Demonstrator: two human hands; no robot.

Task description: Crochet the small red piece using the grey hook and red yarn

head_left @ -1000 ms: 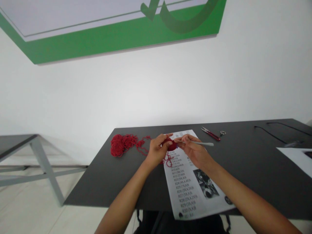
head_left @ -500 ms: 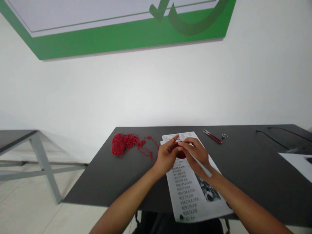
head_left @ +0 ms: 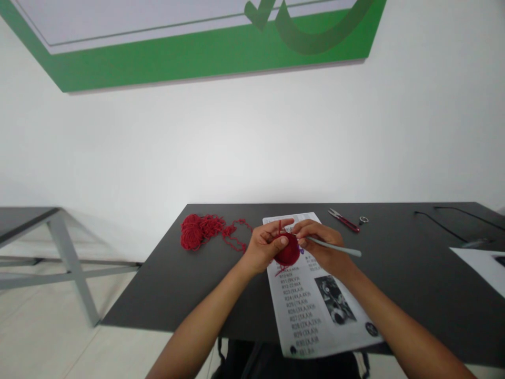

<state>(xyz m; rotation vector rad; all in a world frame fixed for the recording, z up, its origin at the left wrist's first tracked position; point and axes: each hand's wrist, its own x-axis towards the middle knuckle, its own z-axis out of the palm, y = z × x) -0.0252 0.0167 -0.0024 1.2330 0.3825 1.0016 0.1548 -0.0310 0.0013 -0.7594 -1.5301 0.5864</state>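
My left hand [head_left: 262, 246] pinches the left side of a round red crocheted piece [head_left: 287, 251], its index finger stretched out with red yarn over it. My right hand [head_left: 321, 242] grips a crochet hook with a pale grey handle [head_left: 335, 246]; the hook's thin tip meets the top of the red piece. The handle points to the right, past the hand. A short red tail hangs below the piece. From a red yarn ball [head_left: 192, 232] on the left, a loose strand [head_left: 235, 239] runs towards my left hand.
Printed sheets [head_left: 292, 316] with text and a photo lie under my hands on the dark table [head_left: 158, 295]. Red thread snips [head_left: 345, 220] and a small ring [head_left: 363, 219] lie behind on the right. Eyeglasses [head_left: 445, 223] and another paper [head_left: 479, 266] are at the far right.
The red piece has turned into fuller view between my hands. The hook's handle has swung from pointing down and right to nearly level. My left hand has shifted slightly left.
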